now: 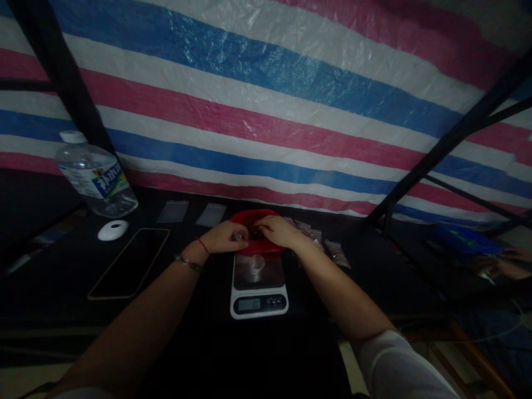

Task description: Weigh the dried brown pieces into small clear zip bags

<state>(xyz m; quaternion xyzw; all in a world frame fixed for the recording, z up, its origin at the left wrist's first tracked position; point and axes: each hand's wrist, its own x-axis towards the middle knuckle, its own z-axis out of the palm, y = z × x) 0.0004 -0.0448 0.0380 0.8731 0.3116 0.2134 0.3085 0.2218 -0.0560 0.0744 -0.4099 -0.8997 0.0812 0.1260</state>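
My left hand [224,237] is closed on a small clear plastic cup [238,236] at the near left rim of a red bowl [261,246]. Dark small pieces [254,230] lie inside this bowl. The fingers of my right hand [277,229] reach in from the right and are bent together among the pieces; what they grip is too small to make out. Just in front stands a white kitchen scale [260,307] with a lit display. On its plate sits a small clear round container [256,265]. The bowl partly covers the back of the scale.
Two flat clear zip bags [173,211] lie left of the bowl, filled small bags [337,253] right of it. Farther left are a phone [128,263], a white oval case [113,230] and a large plastic bottle [97,177]. Another person's hand [509,265] shows at far right.
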